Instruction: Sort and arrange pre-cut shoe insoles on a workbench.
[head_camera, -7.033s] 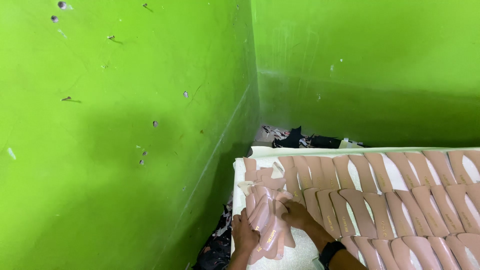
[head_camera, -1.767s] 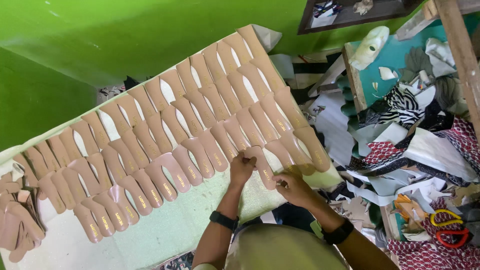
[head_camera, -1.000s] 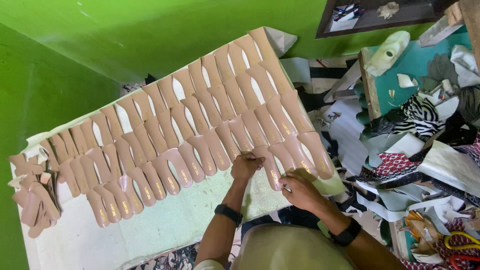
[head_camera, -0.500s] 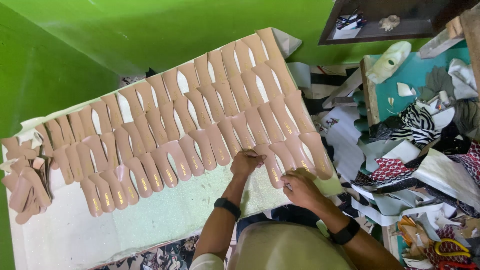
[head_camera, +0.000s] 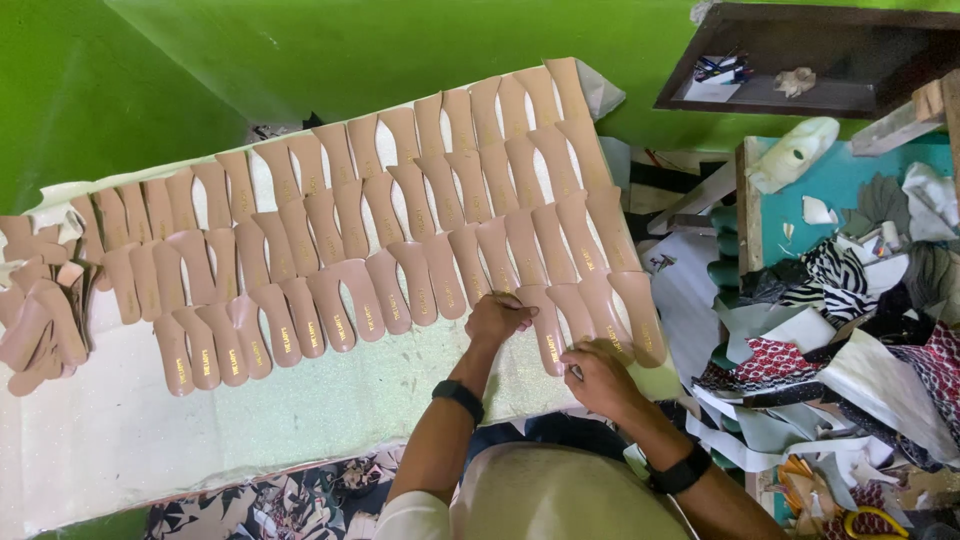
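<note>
Bright green workshop corner, seen from above

Green painted walls (head_camera: 300, 60) fill the frame from nine to twelve o'clock, evenly lit. At one o'clock a dark wooden shelf (head_camera: 800, 95) juts from the wall. At three o'clock stands a teal-topped bench (head_camera: 850, 185), with a heap of patterned fabric scraps (head_camera: 850, 340) spilling down towards five o'clock.

Smooth, matt tan leather-like insole cut-outs (head_camera: 420, 215) lie on a pale, slightly speckled foam-like board (head_camera: 330, 395); the green painted wall (head_camera: 200, 70) looks faintly glossy.
</note>
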